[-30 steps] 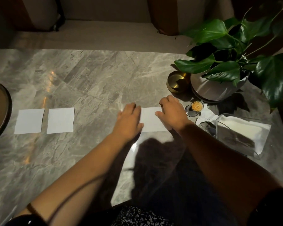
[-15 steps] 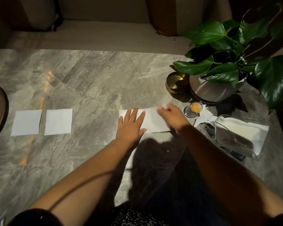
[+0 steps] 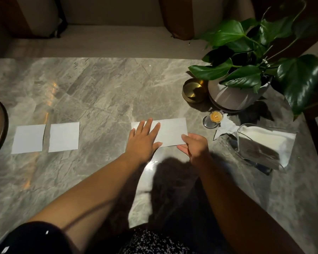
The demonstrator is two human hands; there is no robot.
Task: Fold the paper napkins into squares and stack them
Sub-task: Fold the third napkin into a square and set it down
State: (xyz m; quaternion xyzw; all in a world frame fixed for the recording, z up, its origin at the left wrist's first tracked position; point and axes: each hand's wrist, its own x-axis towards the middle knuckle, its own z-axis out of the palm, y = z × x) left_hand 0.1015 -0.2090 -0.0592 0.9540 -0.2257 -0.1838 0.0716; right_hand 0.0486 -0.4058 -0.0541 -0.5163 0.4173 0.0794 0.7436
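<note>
- A half-folded napkin (image 3: 170,132), a white rectangle, lies flat on the marble surface (image 3: 103,92) just right of the frame's centre.
- The left hand (image 3: 142,141) lies palm down on the napkin's left end, fingers spread and flat, its grip open, clasping nothing.
- The right hand (image 3: 195,146) is at the napkin's lower right corner, thumb and fingers curled loosely about the edge; whether its grip has actually closed on the paper cannot be told.
- Two folded squares lie side by side at the left of the frame, just apart and not stacked: one (image 3: 28,139), the other (image 3: 64,136).
- At the right, a clear holder (image 3: 261,149) keeps unfolded napkins.
- A potted plant (image 3: 246,70), a brass bowl (image 3: 194,90) and a toothpick jar (image 3: 213,119) stand at upper right.
</note>
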